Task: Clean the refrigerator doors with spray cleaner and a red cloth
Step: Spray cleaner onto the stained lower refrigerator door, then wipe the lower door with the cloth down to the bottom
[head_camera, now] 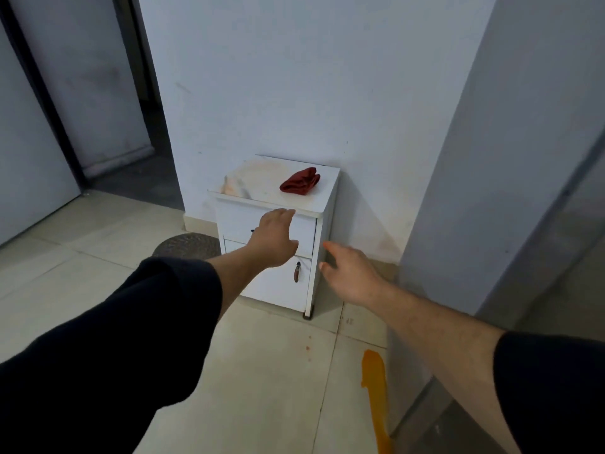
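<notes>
Fetching step: both hands reach out, fingers apart and holding nothing — left hand (273, 239), right hand (350, 276). The red cloth (300, 181) lies bunched on the cabinet (262, 191) — next, likely pinch it; no spray cleaner visible.

The left hand (273, 239) covers most of the cabinet's (258, 188) upper drawer handle (252, 230). Right of the cabinet, a grey panel (576, 244) and an orange streak (375, 388) run off frame.
</notes>
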